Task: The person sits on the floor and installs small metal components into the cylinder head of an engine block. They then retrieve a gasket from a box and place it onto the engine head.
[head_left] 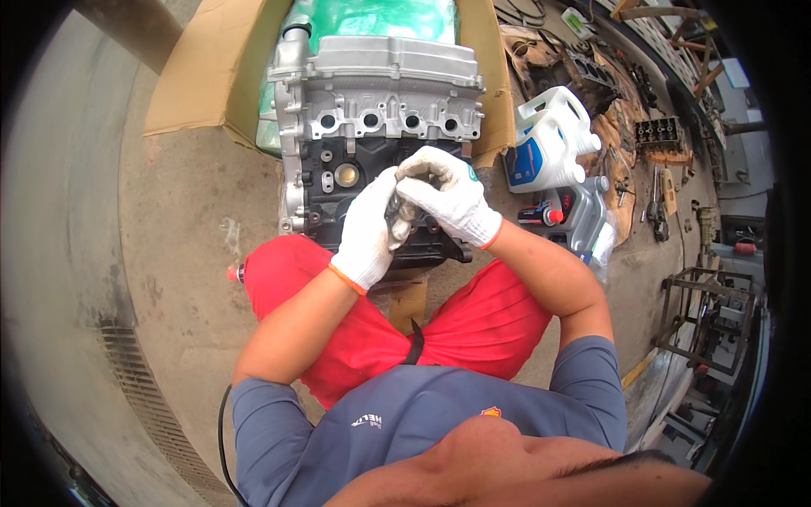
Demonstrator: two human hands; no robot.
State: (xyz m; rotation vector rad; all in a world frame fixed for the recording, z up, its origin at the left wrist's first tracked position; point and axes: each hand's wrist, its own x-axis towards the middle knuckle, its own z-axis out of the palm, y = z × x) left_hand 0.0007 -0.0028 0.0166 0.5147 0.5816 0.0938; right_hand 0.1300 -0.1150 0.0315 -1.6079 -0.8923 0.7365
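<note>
Both my hands wear white knitted gloves with orange cuffs and meet in front of an engine. My left hand has its fingers closed around a small greyish piece, mostly hidden by the gloves, so its kind cannot be made out. My right hand is curled with thumb and fingertips pinched at the top of that same spot. Whether the right fingers grip the piece itself is hidden. The engine stands upright, with a silver cover and head above a black block. A row of round ports faces me.
An open cardboard box with green plastic wrap surrounds the engine's far side. White jugs, a grey jug and a small black-and-red bottle stand at right. Engine parts lie beyond. A floor grate runs at left.
</note>
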